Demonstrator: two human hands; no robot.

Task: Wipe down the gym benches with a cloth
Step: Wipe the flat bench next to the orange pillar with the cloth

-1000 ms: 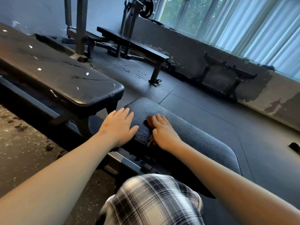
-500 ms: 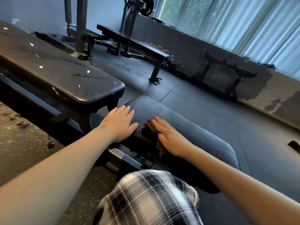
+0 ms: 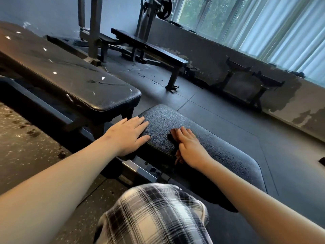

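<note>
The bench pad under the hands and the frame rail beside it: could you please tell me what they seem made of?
Bench pad: likely black vinyl or leatherette over padding, matte, with a pebbled grain and rounded edges. Frame rail: apparently metal, silvery and glossy, reflecting light.

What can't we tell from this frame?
- Head view: cloth mostly under the right hand; only reddish edges show, size and fold unknown.
- Head view: near bench pad, close end partly behind the plaid knee.
- Head view: left hand hides the pad edge beneath it.
- Head view: worn bench cut off by the left edge.
</note>
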